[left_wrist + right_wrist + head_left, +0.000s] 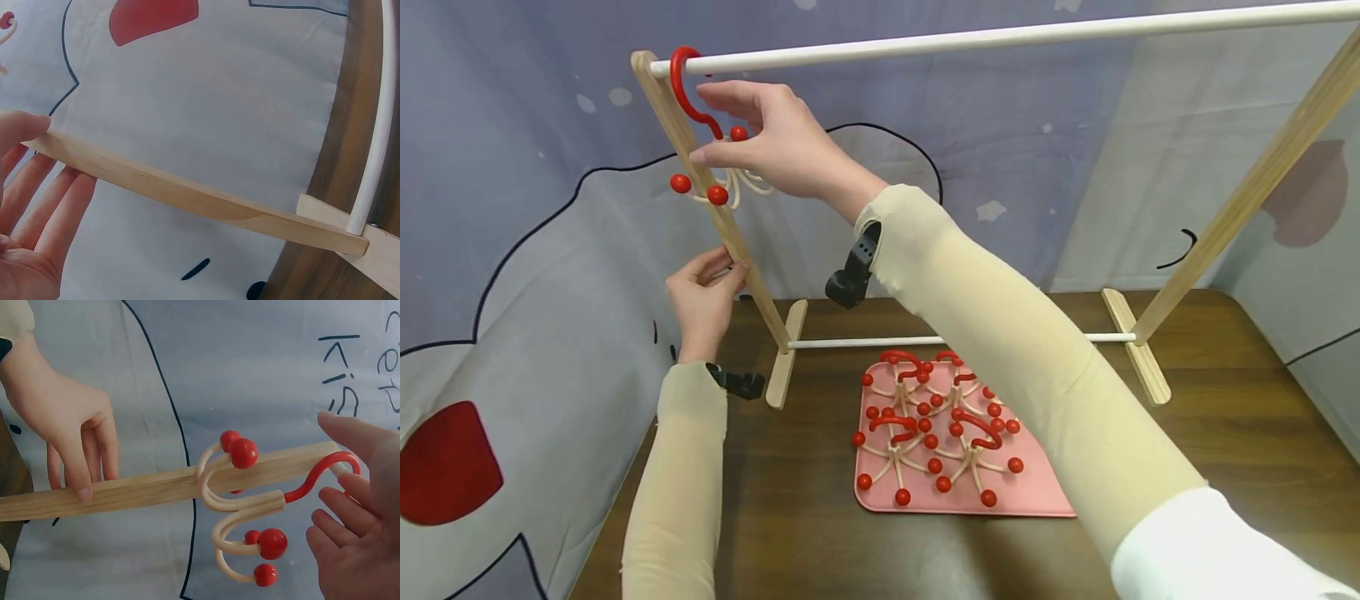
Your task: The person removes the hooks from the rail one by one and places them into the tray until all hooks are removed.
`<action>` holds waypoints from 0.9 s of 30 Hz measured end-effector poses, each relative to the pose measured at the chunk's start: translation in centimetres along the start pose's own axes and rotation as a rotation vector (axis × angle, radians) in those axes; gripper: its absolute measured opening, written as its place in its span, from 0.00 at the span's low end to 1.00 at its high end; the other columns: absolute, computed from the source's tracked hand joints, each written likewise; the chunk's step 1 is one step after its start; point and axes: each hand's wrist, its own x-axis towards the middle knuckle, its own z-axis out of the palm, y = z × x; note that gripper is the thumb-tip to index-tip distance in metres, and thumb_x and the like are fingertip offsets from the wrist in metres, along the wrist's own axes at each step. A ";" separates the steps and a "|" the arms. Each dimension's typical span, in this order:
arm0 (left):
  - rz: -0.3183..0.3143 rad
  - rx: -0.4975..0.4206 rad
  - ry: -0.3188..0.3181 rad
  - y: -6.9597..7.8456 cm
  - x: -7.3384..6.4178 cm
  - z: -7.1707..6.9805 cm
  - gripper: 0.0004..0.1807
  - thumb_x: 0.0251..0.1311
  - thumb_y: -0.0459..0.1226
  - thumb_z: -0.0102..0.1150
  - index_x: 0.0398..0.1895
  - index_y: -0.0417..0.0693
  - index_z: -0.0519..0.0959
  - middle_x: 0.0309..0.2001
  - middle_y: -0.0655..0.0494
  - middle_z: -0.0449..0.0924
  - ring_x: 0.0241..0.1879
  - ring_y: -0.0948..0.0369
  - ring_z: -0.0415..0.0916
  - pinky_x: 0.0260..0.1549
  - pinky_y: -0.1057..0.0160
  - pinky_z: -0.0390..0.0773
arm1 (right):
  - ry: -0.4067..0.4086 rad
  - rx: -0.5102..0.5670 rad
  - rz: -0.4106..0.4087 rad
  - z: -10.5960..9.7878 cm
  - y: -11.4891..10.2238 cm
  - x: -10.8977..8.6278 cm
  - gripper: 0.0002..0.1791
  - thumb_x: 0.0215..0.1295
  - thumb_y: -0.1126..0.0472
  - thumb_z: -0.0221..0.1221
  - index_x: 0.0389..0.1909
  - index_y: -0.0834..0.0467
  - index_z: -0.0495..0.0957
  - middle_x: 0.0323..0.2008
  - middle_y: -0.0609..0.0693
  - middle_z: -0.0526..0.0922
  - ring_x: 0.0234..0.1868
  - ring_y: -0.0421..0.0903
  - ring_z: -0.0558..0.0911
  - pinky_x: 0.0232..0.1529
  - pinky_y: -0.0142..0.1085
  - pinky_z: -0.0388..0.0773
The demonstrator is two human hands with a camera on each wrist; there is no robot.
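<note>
A small multi-armed hanger (675,82) with a red hook and red ball tips hangs by its hook from the white rod (925,42), close to the left end. My right hand (786,137) is beside it, thumb and fingers spread apart. In the right wrist view, the right hand (359,531) has its fingers loosely bent near the red hook, and the hanger's pale curved arms (250,503) hang free of it. Lower down, my left hand (703,296) pinches the left wooden post (760,296) between thumb and fingers.
A pink tray (925,502) on the brown table (805,533) carries several more such hangers (895,450). The rack's right post (1247,196) slants up at the right. A lower white bar (865,342) joins the wooden feet (786,358). Patterned cloth (1000,158) surrounds the table.
</note>
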 end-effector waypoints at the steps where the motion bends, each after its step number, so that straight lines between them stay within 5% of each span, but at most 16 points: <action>1: -0.001 -0.006 0.001 -0.1 0.0 0.0 0.17 0.59 0.31 0.73 0.52 0.42 0.87 0.46 0.46 0.87 0.39 0.62 0.87 0.37 0.67 0.87 | -0.005 -0.008 0.004 0.1 0.0 0.1 0.40 0.61 0.59 0.73 0.74 0.53 0.69 0.68 0.40 0.73 0.62 0.30 0.73 0.57 0.16 0.69; 13: -0.019 -0.019 0.004 -0.4 0.1 0.6 0.17 0.58 0.30 0.73 0.52 0.40 0.86 0.45 0.44 0.87 0.37 0.63 0.87 0.37 0.67 0.87 | 0.006 -0.033 0.030 0.3 0.3 0.1 0.41 0.62 0.57 0.73 0.75 0.50 0.68 0.66 0.37 0.74 0.61 0.29 0.73 0.56 0.17 0.69; 27: 0.004 -0.049 -0.009 -0.3 0.1 0.9 0.17 0.57 0.29 0.74 0.51 0.38 0.86 0.45 0.43 0.87 0.36 0.63 0.87 0.37 0.67 0.87 | 0.361 -0.015 -0.051 -1.9 1.8 -1.1 0.13 0.66 0.60 0.70 0.50 0.56 0.86 0.43 0.43 0.87 0.43 0.35 0.83 0.47 0.23 0.79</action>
